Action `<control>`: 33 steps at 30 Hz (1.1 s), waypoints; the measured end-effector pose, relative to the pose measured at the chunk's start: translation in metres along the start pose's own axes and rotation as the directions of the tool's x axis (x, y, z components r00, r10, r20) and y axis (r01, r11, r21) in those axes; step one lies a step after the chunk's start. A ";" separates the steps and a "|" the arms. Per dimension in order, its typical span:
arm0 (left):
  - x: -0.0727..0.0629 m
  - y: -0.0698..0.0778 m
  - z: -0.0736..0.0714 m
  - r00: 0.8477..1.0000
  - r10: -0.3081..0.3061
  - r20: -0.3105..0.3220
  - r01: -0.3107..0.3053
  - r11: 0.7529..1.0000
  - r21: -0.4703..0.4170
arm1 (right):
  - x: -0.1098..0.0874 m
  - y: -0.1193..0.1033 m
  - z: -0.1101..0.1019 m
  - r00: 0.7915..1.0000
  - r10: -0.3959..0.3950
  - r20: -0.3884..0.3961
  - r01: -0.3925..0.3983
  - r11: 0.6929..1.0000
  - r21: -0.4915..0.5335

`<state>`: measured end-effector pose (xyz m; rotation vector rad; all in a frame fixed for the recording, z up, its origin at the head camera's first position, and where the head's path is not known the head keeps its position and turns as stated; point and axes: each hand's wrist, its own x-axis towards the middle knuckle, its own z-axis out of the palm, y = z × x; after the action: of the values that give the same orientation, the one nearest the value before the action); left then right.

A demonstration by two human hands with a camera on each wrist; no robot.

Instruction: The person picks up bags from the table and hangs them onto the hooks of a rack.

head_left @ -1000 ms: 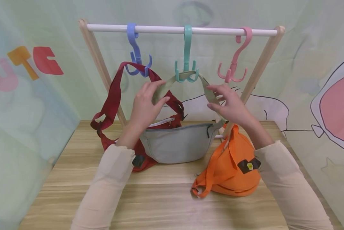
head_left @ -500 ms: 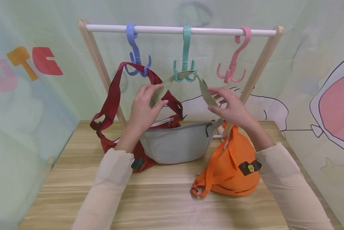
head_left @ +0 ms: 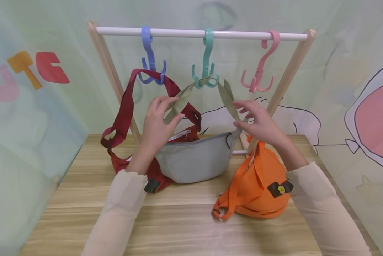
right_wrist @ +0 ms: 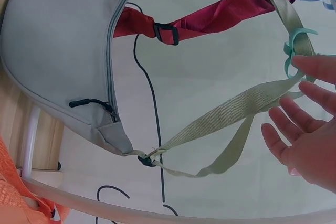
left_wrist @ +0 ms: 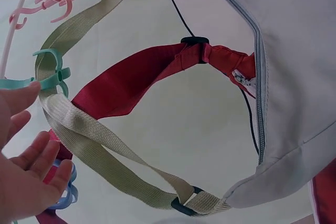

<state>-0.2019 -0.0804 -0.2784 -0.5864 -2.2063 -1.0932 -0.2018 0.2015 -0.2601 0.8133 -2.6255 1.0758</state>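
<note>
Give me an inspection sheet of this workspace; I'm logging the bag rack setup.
Surface: wooden table, bare at the front.
Job's things: grey bag hangs by its khaki strap from the teal hook.
Clutter: red bag on the blue hook; orange bag lying on the table; pink hook bare.
Grippers: left hand open, fingers at the strap's left run; right hand open, beside the right run.
Cables: nothing seen.
Surroundings: rack with white rail, wooden legs; pale green cartoon backdrop.
</note>
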 end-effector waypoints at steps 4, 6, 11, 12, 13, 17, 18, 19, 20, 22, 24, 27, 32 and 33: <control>-0.003 -0.001 -0.001 1.000 0.004 -0.009 -0.004 1.000 0.002 | -0.002 0.002 0.000 1.000 0.004 0.003 -0.004 1.000 -0.005; -0.004 -0.001 -0.001 1.000 0.006 -0.016 -0.006 1.000 0.006 | -0.003 0.002 0.000 1.000 0.007 0.005 -0.007 1.000 -0.007; -0.007 -0.001 -0.001 0.999 0.010 -0.032 -0.009 1.000 0.006 | -0.004 0.003 0.000 1.000 0.011 0.013 -0.011 1.000 0.005; -0.008 -0.001 -0.001 0.999 0.010 -0.033 -0.009 1.000 0.006 | -0.005 0.004 0.000 1.000 0.012 0.014 -0.013 1.000 0.008; -0.009 -0.001 0.000 0.999 0.008 -0.033 -0.008 1.000 0.005 | -0.005 0.004 0.000 1.000 0.014 0.017 -0.014 1.000 0.011; -0.013 -0.001 0.000 0.999 -0.005 -0.033 0.005 1.000 0.004 | -0.006 0.006 0.001 0.999 0.029 0.033 -0.029 0.999 0.016; -0.014 -0.001 0.001 0.999 -0.006 -0.033 0.006 1.000 0.003 | -0.007 0.006 0.001 0.999 0.034 0.040 -0.035 0.999 0.018; -0.015 -0.002 0.001 0.999 -0.005 -0.033 0.005 1.000 0.004 | -0.007 0.006 0.001 0.998 0.041 0.046 -0.042 0.999 0.021; -0.016 -0.002 0.002 0.999 -0.002 -0.034 0.002 1.000 0.004 | -0.008 0.007 0.001 0.998 0.047 0.052 -0.049 0.999 0.023; -0.019 -0.003 0.004 0.999 0.011 -0.031 -0.011 1.000 0.002 | -0.009 0.009 0.001 0.996 0.056 0.065 -0.058 0.998 0.028; -0.021 -0.004 0.006 0.999 0.021 -0.029 -0.021 1.000 -0.008 | -0.010 0.010 0.002 0.995 0.063 0.076 -0.066 0.997 0.037; -0.024 -0.005 0.009 0.999 0.030 -0.023 -0.030 0.999 -0.017 | -0.012 0.013 0.003 0.994 0.066 0.090 -0.070 0.997 0.045; -0.029 -0.008 0.013 0.999 0.044 -0.016 -0.044 0.999 -0.028 | -0.017 0.016 0.004 0.991 0.074 0.109 -0.080 0.995 0.053; -0.030 -0.009 0.014 0.999 0.046 -0.014 -0.046 0.998 -0.033 | -0.017 0.016 0.004 0.991 0.076 0.112 -0.082 0.995 0.054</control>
<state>-0.1904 -0.0775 -0.3103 -0.6391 -2.1560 -1.1089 -0.1961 0.2154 -0.2790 0.8083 -2.7502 1.1659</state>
